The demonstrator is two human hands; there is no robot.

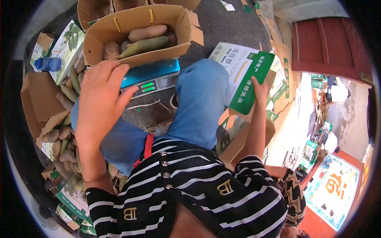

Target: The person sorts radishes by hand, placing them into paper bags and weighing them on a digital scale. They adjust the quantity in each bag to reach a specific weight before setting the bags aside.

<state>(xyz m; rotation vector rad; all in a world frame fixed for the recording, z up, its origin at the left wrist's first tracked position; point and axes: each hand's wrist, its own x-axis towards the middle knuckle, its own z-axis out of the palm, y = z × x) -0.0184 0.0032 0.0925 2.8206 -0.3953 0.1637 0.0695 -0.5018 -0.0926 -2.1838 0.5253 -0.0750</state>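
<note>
An open cardboard box [139,20] holding a long green radish [144,47] and brownish ones stands beyond a blue scale [152,73] with a lit green display. My left hand [104,93] is raised near the box's front left corner, its fingers bent and thumb apart; whether the fingertips touch the box is unclear. At the right, my right hand [260,89] grips the edge of a green and white printed carton [242,75], which lies against my right knee. Its fingers are partly hidden by the carton.
Piled radishes [67,154] lie at the left beside an open brown box [39,99]. A blue bottle [47,64] is at the upper left. More cartons stand around. Another person's patterned sleeve [293,198] shows at the lower right, and people work farther off at the right.
</note>
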